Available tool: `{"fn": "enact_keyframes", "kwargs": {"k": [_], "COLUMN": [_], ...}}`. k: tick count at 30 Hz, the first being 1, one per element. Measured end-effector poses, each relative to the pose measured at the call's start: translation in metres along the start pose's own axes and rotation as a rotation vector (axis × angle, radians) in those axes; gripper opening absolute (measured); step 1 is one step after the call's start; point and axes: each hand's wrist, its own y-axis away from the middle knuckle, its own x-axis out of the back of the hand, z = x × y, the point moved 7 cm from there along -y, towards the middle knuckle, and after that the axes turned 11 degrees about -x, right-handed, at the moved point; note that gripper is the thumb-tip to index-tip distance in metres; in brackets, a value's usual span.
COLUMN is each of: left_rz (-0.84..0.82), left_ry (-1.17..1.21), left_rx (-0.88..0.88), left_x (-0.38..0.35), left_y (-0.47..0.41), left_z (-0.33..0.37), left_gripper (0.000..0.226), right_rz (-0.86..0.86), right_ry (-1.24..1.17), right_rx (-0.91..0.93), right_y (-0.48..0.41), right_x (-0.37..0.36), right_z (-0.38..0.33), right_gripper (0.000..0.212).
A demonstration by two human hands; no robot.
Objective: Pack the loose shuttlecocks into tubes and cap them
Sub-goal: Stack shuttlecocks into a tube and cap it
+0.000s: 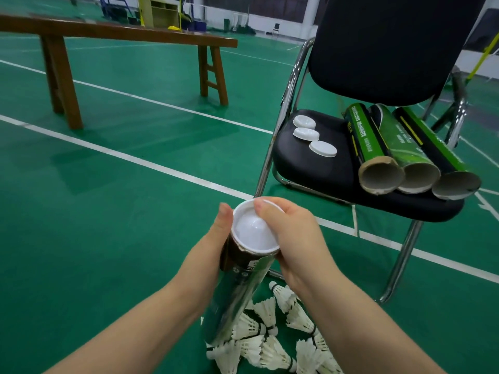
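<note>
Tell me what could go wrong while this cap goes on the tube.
1. The white cap may sit crooked: the tube rim looks ragged near the left hand.
2. The tilted tube stands among loose shuttlecocks; pressing with the right hand might crush feathers.
3. Three open tubes overhang the chair seat and could roll off.

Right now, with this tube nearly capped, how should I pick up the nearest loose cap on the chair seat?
Take the nearest cap by its rim, coming from above with thumb and finger on opposite edges. It lies flat on the chair seat, a thin disc, apart from the other two caps, so only its edge offers any purchase.
</note>
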Motion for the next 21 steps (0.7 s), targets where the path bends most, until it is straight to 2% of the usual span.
{"fn": "enact_keyframes", "kwargs": {"k": [2,4,5,8,13,16,21], "left_rz": [0.057,0.051,0.096,0.181,0.280,0.316,0.335], "left_ry": [0.006,-0.012,0.019,0.177,0.178,0.188,0.122], "left_rx": [0.003,0.012,-0.004,-0.057,-0.067,-0.072,-0.122], "left_x": [0.005,0.003,0.003,0.004,0.005,0.005,0.007], "left_y": [-0.003,-0.007,-0.008,0.001,0.005,0.010,0.010], "left_z": [0.005,0.008,0.010,0.014,0.011,0.007,0.013], "left_gripper": [0.049,0.030,0.029,0.051,0.041,0.018,0.020], "right_rz": [-0.009,-0.005,-0.002,0.004,0.007,0.004,-0.020], "right_ry": [-0.098,-0.186,-0.205,-0.237,-0.300,-0.294,-0.348], "right_rx": [-0.002,-0.006,0.000,-0.010,-0.069,-0.078,-0.057], "right_y": [0.003,0.005,0.006,0.007,0.005,0.005,0.007], "right_x": [-0.006,-0.011,-0.013,-0.018,-0.017,-0.017,-0.019], "right_z": [0.001,0.002,0.003,0.005,0.012,0.014,0.014], "right_gripper": [0.018,0.023,0.022,0.013,0.010,0.012,0.009]}}
